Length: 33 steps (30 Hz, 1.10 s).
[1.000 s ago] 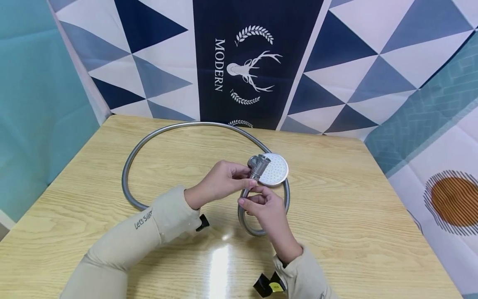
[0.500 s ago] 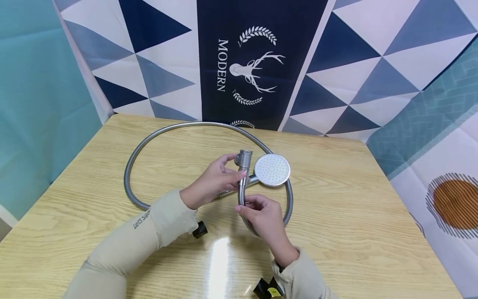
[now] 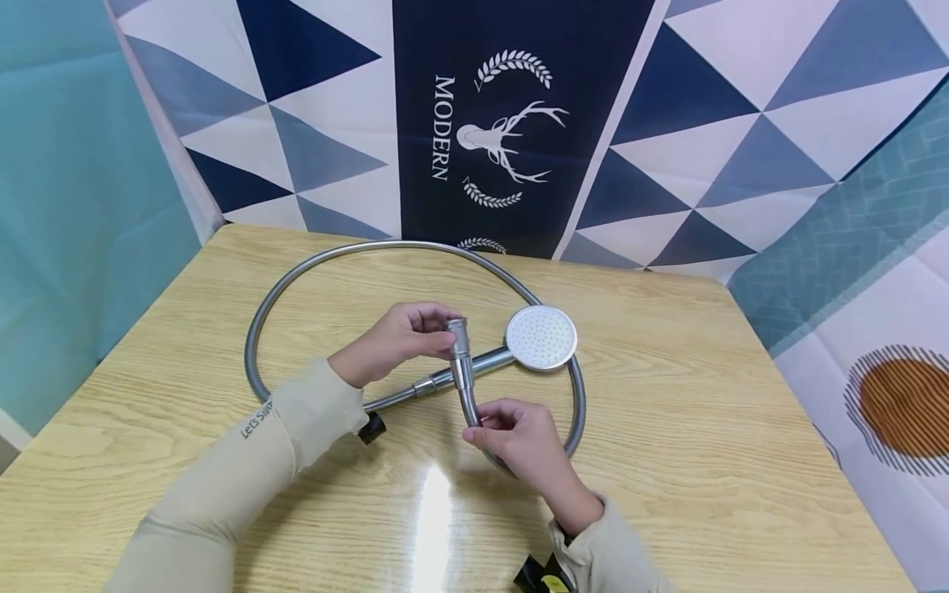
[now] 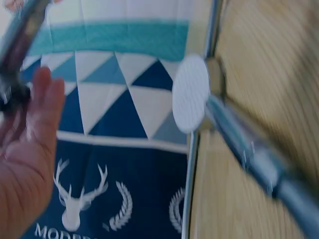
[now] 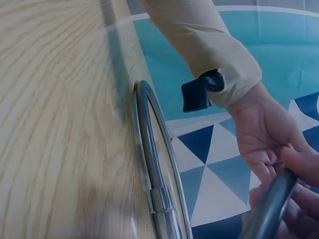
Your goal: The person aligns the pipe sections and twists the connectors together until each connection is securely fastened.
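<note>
In the head view my left hand (image 3: pixel 404 338) holds the metal fitting (image 3: pixel 459 338) at the hose's free end, thumb and fingers on either side of it. Lower down, my right hand (image 3: pixel 522 441) pinches the grey flexible hose (image 3: pixel 470 409) just below that end. The right wrist view shows the hose (image 5: pixel 271 209) between the right thumb and fingers (image 5: pixel 301 162), with the left hand (image 5: pixel 266 127) beyond. A shower head (image 3: pixel 541 338) with a white round face lies on the table behind the hands. Its chrome handle (image 3: pixel 489 361) passes behind the raised hose.
The rest of the hose (image 3: pixel 326 259) lies in a wide loop across the back of the wooden table (image 3: pixel 689 428). A patterned cloth (image 3: pixel 326 107) hangs along the table's far edge. Black straps (image 3: pixel 544 574) sit at the sleeve cuffs.
My left hand has carried the fitting left, away from the shower head, and tipped it from leaning right to leaning slightly left. My right hand has shifted slightly down with the hose.
</note>
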{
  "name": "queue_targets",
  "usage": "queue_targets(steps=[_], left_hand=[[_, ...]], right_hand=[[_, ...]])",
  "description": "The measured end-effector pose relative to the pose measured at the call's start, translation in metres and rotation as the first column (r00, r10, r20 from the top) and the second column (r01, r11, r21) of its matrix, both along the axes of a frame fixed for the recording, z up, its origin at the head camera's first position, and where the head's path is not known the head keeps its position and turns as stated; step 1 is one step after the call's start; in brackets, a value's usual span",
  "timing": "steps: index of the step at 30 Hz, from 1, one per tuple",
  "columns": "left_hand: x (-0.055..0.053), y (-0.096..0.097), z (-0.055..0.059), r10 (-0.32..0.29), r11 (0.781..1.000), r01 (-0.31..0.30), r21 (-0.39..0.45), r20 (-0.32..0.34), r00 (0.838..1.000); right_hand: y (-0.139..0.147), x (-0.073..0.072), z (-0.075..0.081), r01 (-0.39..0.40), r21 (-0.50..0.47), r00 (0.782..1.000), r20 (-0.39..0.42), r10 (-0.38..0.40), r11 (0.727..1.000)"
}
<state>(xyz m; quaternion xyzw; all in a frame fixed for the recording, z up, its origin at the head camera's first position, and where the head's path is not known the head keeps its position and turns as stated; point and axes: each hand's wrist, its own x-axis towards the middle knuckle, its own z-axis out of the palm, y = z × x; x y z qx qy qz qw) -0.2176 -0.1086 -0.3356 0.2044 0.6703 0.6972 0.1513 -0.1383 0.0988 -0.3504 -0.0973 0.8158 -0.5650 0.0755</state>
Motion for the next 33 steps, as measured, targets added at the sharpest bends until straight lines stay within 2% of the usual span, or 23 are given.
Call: queue_targets(steps=[6,11,18,26,29,33], left_hand=[[0.000,-0.021,-0.003,-0.090,0.994,0.087,-0.073,-0.039,0.995],[0.003,-0.024,-0.004,-0.108,0.982,0.100,-0.160,-0.042,0.993],[0.003,-0.023,-0.013,-0.101,0.974,0.091,-0.209,-0.039,0.994],[0.007,-0.025,-0.014,-0.147,0.959,0.135,-0.249,-0.028,0.989],[0.008,-0.025,-0.013,-0.156,0.950,0.141,-0.278,-0.032,0.987],[0.008,-0.024,-0.013,-0.139,0.938,0.119,-0.325,-0.039,0.990]], right_hand=[[0.011,0.001,0.004,-0.146,0.106,0.989,-0.006,0.147,0.984],[0.017,0.001,0.005,-0.203,0.158,0.978,-0.009,0.207,0.966],[0.024,0.002,0.002,-0.200,0.188,0.978,-0.015,0.206,0.962],[0.029,0.002,-0.001,-0.194,0.233,0.979,-0.006,0.201,0.953],[0.030,0.002,-0.003,-0.180,0.251,0.982,-0.009,0.188,0.951],[0.030,0.003,-0.006,-0.131,0.269,0.989,-0.038,0.146,0.954]])
